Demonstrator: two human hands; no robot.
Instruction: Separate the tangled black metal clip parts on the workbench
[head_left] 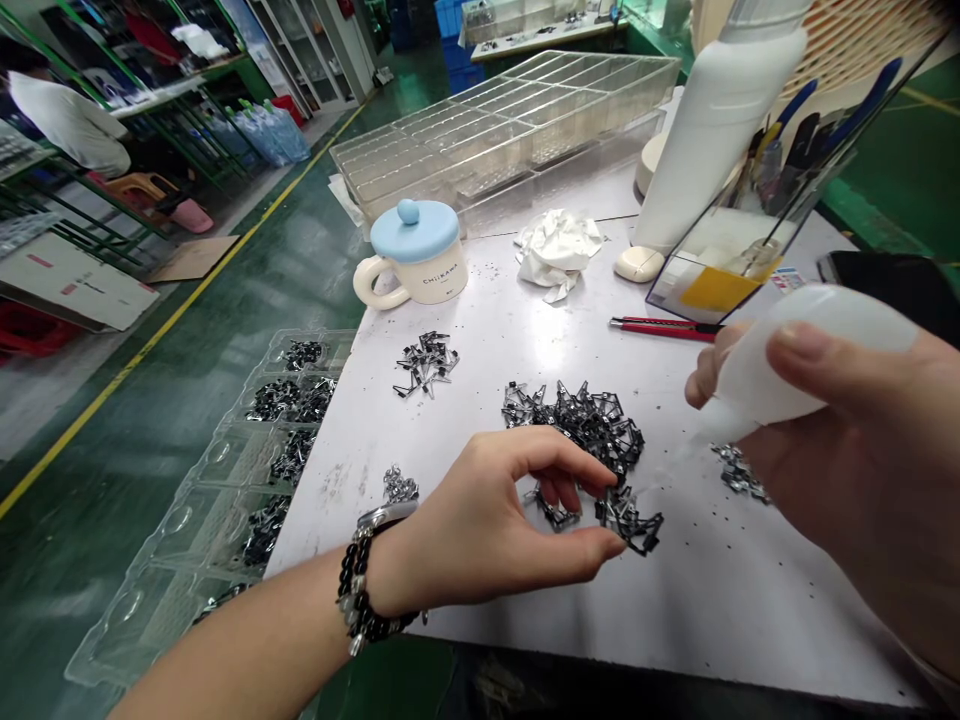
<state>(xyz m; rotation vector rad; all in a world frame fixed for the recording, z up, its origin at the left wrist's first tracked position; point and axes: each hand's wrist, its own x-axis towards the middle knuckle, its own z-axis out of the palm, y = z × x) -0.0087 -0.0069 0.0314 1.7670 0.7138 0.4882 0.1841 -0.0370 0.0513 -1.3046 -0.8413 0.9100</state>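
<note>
My right hand (pixel 840 430) is wrapped round a translucent white squeeze bottle (pixel 780 365), tilted with its narrow end down to the left; its tip is blurred. My left hand (pixel 510 510) curves over the table, thumb and index finger on either side of a small bunch of black-and-metal clip-like parts (pixel 630 520). Just beyond these fingers lies a larger heap of the same black parts (pixel 592 425). Below the bottle is a little pile of silvery pieces (pixel 739 472), partly hidden by my right hand.
On the white table (pixel 480 330) are a smaller black-part pile (pixel 426 362), silvery bits (pixel 400 485), a lidded mug (pixel 420 255), crumpled tissue (pixel 557 250), a red cutter (pixel 664 328), a tall white bottle (pixel 716 120) and a tool holder (pixel 720 260). Compartment trays (pixel 161 535) stand left.
</note>
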